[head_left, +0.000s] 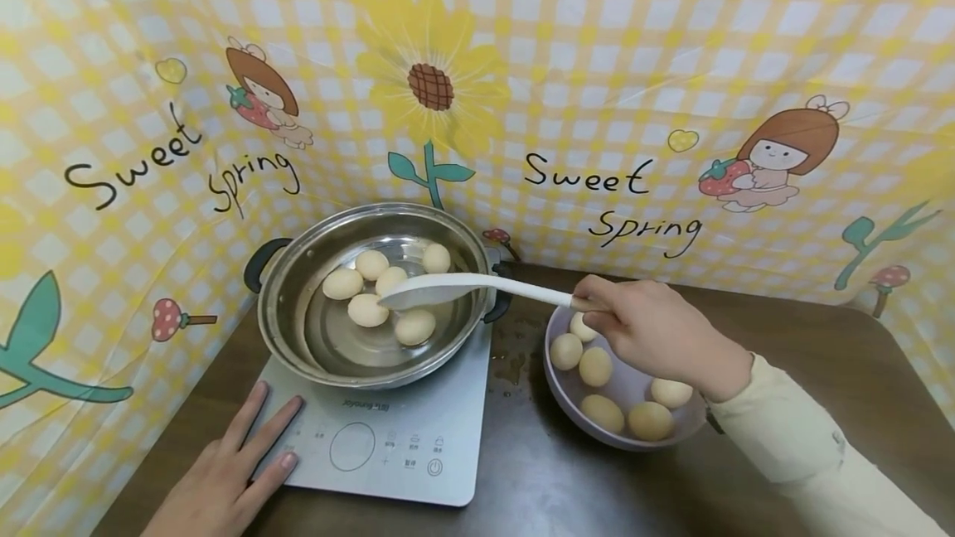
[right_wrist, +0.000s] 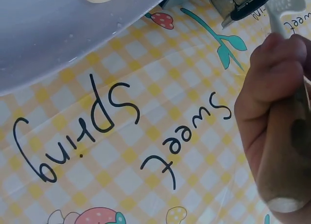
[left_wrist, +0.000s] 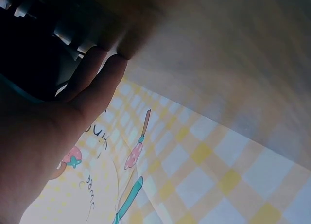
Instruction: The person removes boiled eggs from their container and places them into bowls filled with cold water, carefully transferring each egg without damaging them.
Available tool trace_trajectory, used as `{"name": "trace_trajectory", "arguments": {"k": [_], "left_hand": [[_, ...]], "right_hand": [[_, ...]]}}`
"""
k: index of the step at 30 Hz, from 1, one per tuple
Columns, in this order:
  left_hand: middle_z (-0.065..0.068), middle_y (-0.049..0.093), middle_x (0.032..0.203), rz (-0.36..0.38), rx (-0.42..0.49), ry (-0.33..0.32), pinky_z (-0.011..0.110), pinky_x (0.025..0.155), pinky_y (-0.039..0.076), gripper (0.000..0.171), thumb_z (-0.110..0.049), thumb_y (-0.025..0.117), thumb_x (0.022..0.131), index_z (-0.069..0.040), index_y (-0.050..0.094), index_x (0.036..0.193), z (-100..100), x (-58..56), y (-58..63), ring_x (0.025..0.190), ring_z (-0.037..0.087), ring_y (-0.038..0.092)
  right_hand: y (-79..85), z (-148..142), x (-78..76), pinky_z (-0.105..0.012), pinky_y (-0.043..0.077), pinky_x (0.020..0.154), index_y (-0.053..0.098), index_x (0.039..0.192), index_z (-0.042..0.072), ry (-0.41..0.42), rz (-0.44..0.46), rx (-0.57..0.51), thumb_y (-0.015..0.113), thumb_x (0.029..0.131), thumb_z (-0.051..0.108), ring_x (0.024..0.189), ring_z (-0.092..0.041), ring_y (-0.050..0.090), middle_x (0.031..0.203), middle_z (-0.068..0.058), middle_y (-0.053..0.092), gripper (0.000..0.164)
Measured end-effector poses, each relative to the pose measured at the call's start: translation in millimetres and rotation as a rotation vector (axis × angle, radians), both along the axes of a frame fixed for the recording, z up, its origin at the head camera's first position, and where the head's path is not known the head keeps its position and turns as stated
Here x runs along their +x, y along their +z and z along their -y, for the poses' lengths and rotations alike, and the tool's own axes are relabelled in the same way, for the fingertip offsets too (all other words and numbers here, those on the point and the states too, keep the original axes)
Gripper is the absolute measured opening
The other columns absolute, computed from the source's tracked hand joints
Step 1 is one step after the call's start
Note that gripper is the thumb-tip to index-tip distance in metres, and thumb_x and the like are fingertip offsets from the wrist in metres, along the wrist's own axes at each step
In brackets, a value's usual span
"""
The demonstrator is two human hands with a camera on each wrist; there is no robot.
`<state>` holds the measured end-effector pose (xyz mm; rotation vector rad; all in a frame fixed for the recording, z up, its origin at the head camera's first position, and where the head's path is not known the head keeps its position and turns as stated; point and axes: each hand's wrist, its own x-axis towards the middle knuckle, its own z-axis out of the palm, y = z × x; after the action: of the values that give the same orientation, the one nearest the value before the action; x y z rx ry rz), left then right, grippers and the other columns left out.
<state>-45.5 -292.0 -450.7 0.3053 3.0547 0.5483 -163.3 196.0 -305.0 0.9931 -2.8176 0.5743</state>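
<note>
- I take the steel pot [head_left: 285, 305] as my landmark; it sits on the far part of the white induction cooker [head_left: 448, 417], a black handle on either side.
- I see the right hand [head_left: 649, 330] to the right of the pot, its fingers [head_left: 606, 292] closed round the wooden handle of a white slotted spoon [head_left: 477, 280]. In the right wrist view the handle runs through the grip to a pale end cap.
- The spoon's shaft crosses the pot's right rim, and its head lies inside the pot, tilted down among six pale eggs [head_left: 368, 311]. The head partly overlaps one of them from my angle; I can't quite tell whether it touches that egg or only passes over it.
- I have the left hand [head_left: 220, 471] near the pot's front left, fingers straight and spread, holding nothing, the fingertips over the cooker's left side.
- To the right of the pot, partly under the right forearm, I see a lilac bowl [head_left: 570, 394] with at least six more eggs in it.
- Between pot and bowl, small wet patches [head_left: 511, 367] mark the dark worktop [head_left: 515, 462].
- Behind the pot hangs a yellow checked cloth [head_left: 530, 98] printed with a sunflower and "Sweet Spring".
</note>
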Motion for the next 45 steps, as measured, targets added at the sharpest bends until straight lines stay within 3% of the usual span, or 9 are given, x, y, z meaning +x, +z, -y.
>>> {"name": "trace_trajectory", "arguments": {"k": [6,16,20,28,39,45], "left_hand": [[0.017,0.007,0.167,0.012,-0.005,-0.001,0.072,0.077,0.043,0.062,-0.043,0.053,0.105,-0.029,0.029,0.161,0,-0.7,0.8,0.114,0.063,0.049],[0.018,0.008,0.167,0.015,-0.001,0.005,0.071,0.076,0.044,0.062,-0.044,0.053,0.105,-0.030,0.030,0.161,0,-1.1,1.2,0.113,0.061,0.051],[0.018,0.008,0.167,0.014,0.001,0.006,0.072,0.077,0.044,0.062,-0.044,0.053,0.105,-0.030,0.031,0.161,0,-0.8,0.4,0.114,0.062,0.050],[0.018,0.009,0.167,0.020,-0.006,0.009,0.071,0.077,0.044,0.062,-0.044,0.053,0.105,-0.029,0.031,0.161,0,-1.0,1.3,0.112,0.061,0.051],[0.020,0.009,0.166,0.014,-0.028,0.007,0.070,0.077,0.044,0.062,-0.043,0.055,0.104,-0.026,0.033,0.160,1,-0.6,2.5,0.111,0.061,0.052],[0.022,0.011,0.165,0.007,-0.025,0.006,0.070,0.079,0.044,0.061,-0.042,0.056,0.104,-0.022,0.037,0.158,0,-0.1,2.0,0.113,0.061,0.052]], "right_hand": [[4.4,5,0.2,-0.028,0.042,0.055,0.067,0.108,0.021,0.069,0.058,0.020,0.067,0.099,0.014,0.060,-0.003,0.047,0.082,0.016,0.062,0.012],[11.8,21,-1.2,-0.027,0.039,0.050,0.063,0.106,0.020,0.149,0.093,0.071,0.066,0.100,0.016,0.051,-0.001,0.040,0.064,0.017,0.047,0.008],[14.9,29,-3.6,-0.026,0.038,0.046,0.061,0.102,0.020,0.155,0.173,0.076,0.063,0.102,0.020,0.048,-0.001,0.040,0.061,0.015,0.045,0.002],[22.8,42,-10.3,-0.025,0.039,0.047,0.062,0.095,0.021,0.162,0.289,0.135,0.059,0.105,0.022,0.048,-0.003,0.040,0.064,0.013,0.049,0.010],[37.9,48,-23.2,-0.028,0.040,0.048,0.061,0.089,0.017,0.183,0.508,0.131,0.053,0.105,0.012,0.049,-0.008,0.041,0.067,0.005,0.050,0.018],[42.5,48,-27.6,-0.025,0.032,0.042,0.061,0.092,0.013,0.122,0.752,0.098,0.045,0.108,0.013,0.043,-0.010,0.036,0.057,0.001,0.043,0.022]]}}
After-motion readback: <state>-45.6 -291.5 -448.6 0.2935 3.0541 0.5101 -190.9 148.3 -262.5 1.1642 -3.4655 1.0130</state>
